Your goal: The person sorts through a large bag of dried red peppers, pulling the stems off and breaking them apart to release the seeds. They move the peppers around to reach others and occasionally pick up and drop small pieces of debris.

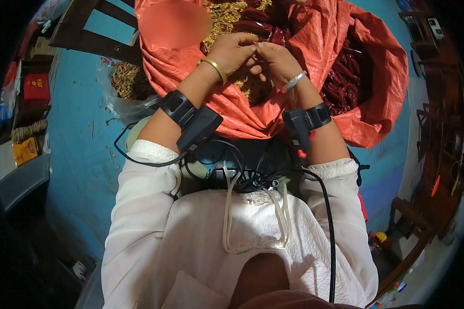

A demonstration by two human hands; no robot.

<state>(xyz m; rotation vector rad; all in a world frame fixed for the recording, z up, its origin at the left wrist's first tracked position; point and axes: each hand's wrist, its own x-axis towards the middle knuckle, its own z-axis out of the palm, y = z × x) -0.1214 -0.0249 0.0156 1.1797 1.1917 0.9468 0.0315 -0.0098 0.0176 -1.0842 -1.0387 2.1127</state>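
My left hand [233, 53], with a gold bangle at the wrist, meets my right hand [277, 61], which has a silver bangle, over an open orange-red woven sack [227, 116]. Both hands are closed in a pinch, fingertips touching; whatever sits between them is too small to make out. Inside the sack lie yellow seed-like bits [222, 23] and long dark red dried chillies [255, 24] just beyond my fingers. To the right of my right hand, a second orange-red sack [389, 98] holds many more dried red chillies [345, 77].
A clear plastic bag [131, 105] of brownish dry pieces stands on the blue floor [82, 170] at left. Behind it is a dark wooden chair [95, 44]. Wooden furniture [438, 118] lines the right side. Black cables [327, 216] run from my wrist devices across my lap.
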